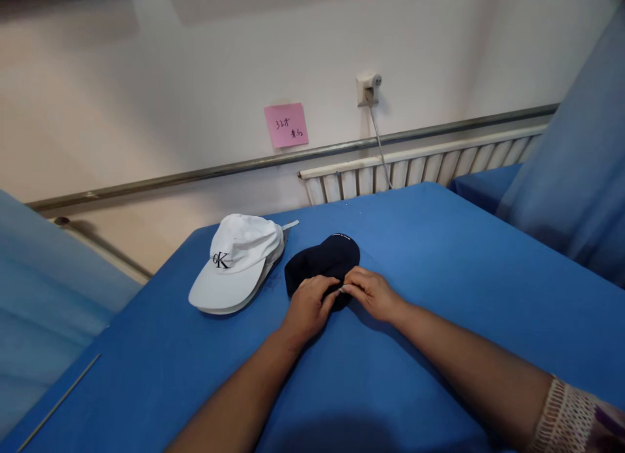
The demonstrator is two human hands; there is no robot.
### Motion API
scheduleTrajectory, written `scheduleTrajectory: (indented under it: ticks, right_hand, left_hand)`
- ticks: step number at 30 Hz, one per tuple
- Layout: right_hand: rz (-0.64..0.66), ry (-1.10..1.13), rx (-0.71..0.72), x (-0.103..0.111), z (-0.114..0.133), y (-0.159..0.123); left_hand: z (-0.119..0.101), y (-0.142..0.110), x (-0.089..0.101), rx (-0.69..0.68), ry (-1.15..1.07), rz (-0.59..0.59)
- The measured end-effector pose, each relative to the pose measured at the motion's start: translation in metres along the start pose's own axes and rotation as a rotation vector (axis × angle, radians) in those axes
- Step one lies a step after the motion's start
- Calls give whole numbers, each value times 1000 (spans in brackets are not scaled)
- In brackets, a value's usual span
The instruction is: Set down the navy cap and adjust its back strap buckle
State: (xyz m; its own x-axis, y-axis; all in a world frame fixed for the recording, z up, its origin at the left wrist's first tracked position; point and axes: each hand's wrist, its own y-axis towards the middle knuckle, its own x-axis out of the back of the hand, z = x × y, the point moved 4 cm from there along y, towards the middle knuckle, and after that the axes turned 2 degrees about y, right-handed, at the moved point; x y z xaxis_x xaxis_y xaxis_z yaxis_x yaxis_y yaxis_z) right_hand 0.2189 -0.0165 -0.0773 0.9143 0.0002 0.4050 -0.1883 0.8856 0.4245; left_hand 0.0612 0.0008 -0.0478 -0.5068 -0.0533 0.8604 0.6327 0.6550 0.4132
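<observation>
A black cap (317,261) lies on the blue-covered table (439,264), its brim pointing away and to the right. Both hands meet at the cap's near edge. My left hand (312,303) rests against it, fingers closed on that edge. With thumb and fingertips, my right hand (371,291) pinches the same edge from the right, close to a small light-coloured bit between the hands that is too small to make out. To the left sits a white cap (244,245) with black CK lettering, stacked on another light cap whose brim shows beneath.
Behind the table run a metal rail (244,166) and a white radiator (424,166). A pink note (286,125) and a wall socket (367,90) with a cord are above. Blue curtains (576,153) hang at both sides. A thin rod (58,402) lies at front left.
</observation>
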Motion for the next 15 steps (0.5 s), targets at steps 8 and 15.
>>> scheduleTrajectory:
  ticks: [8, 15]
  right_hand:
    - [-214, 85, -153, 3, -9, 0]
    - [-226, 278, -437, -5, -7, -6]
  left_hand:
    - [-3, 1, 3, 22, -31, -43]
    - [-19, 1, 12, -225, 214, -168]
